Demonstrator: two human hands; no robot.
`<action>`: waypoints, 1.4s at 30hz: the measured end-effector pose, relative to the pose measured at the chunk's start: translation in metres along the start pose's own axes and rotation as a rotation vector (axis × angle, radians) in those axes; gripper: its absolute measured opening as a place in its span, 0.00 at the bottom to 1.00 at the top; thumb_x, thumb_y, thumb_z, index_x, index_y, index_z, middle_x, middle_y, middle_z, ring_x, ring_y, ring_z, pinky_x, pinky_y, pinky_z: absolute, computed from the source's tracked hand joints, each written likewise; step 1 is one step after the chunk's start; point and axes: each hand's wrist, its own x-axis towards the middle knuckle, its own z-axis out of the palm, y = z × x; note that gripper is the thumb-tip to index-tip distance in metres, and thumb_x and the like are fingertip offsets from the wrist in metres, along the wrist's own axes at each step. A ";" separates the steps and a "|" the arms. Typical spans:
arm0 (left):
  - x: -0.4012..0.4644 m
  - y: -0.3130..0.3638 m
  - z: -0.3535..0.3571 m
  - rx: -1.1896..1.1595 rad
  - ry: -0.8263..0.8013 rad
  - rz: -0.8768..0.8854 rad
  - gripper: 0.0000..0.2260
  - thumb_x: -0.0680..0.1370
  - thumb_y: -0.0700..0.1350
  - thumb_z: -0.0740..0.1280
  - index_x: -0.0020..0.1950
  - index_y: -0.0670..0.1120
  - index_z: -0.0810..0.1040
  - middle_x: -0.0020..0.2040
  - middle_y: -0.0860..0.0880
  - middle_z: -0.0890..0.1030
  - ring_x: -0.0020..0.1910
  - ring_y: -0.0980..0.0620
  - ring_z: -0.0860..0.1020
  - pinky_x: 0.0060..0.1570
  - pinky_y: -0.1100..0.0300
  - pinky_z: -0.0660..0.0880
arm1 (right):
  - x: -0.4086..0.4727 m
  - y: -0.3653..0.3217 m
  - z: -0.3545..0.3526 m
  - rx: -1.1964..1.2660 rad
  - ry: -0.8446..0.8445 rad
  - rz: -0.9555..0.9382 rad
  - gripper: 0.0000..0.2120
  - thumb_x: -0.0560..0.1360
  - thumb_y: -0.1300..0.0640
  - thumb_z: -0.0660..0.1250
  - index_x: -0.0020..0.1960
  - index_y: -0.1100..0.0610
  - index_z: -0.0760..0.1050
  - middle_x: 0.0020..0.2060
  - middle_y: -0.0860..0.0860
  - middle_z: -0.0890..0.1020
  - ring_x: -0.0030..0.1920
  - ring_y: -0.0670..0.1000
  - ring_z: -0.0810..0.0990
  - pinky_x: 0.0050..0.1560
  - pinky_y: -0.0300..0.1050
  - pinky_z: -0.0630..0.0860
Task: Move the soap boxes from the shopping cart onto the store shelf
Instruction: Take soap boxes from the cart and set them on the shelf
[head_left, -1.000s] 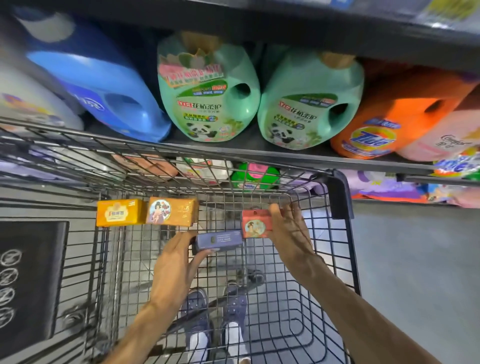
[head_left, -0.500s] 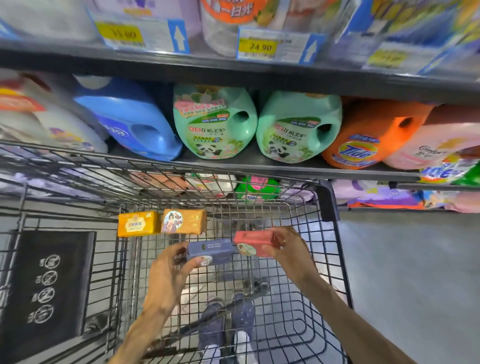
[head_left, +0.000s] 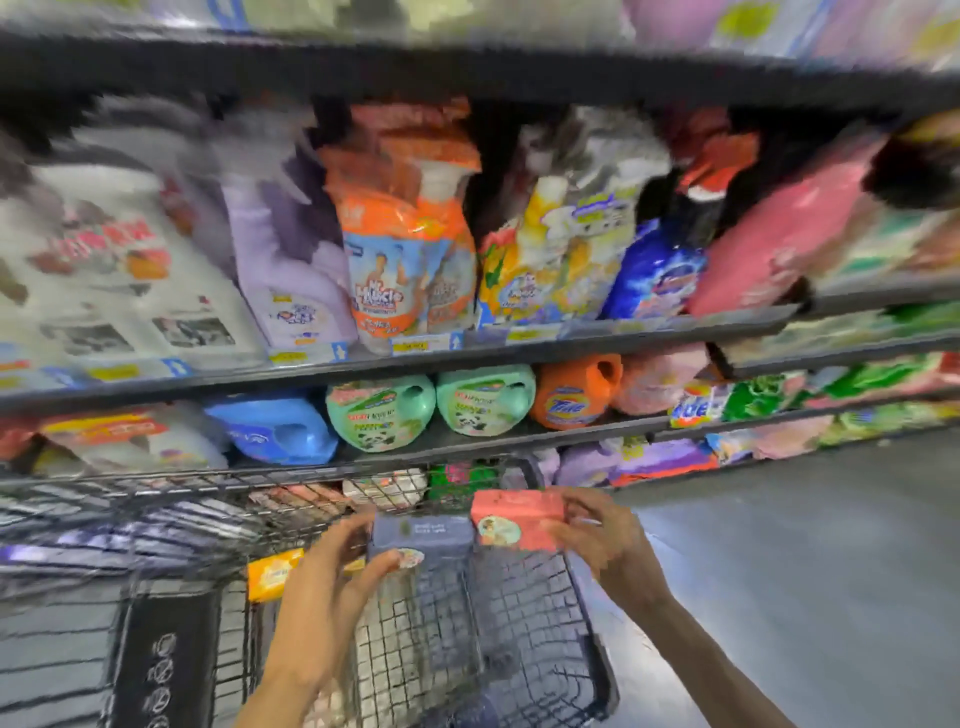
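Hands over shopping cart (head_left: 524, 623) | left hand (head_left: 322, 587) grips blue soap box (head_left: 421, 535) | right hand (head_left: 602, 540) grips red soap box (head_left: 514, 517), boxes side by side | yellow soap box (head_left: 272, 571) in cart | store shelf (head_left: 467, 358) behind, blurred

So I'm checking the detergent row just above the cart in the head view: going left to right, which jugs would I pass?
Blue jug → green jug → second green jug → orange jug → pink jug.
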 end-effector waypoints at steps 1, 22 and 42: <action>-0.001 0.019 -0.001 -0.001 -0.015 0.018 0.15 0.73 0.53 0.74 0.60 0.57 0.79 0.53 0.61 0.85 0.54 0.59 0.83 0.54 0.55 0.80 | -0.011 -0.016 -0.012 0.014 0.027 -0.015 0.13 0.71 0.73 0.73 0.53 0.64 0.79 0.37 0.42 0.86 0.39 0.38 0.83 0.41 0.29 0.75; -0.041 0.394 0.186 -0.025 -0.369 0.596 0.14 0.68 0.57 0.79 0.51 0.68 0.81 0.46 0.58 0.87 0.47 0.56 0.86 0.48 0.55 0.81 | -0.229 -0.120 -0.360 0.050 0.656 -0.240 0.18 0.70 0.63 0.78 0.58 0.52 0.82 0.49 0.46 0.87 0.56 0.47 0.84 0.56 0.43 0.80; -0.114 0.579 0.544 -0.083 -0.533 0.800 0.13 0.73 0.48 0.77 0.57 0.55 0.82 0.48 0.60 0.86 0.48 0.64 0.84 0.49 0.63 0.80 | -0.368 -0.060 -0.696 0.122 0.966 -0.264 0.18 0.72 0.65 0.75 0.60 0.56 0.81 0.49 0.48 0.87 0.51 0.44 0.85 0.46 0.32 0.78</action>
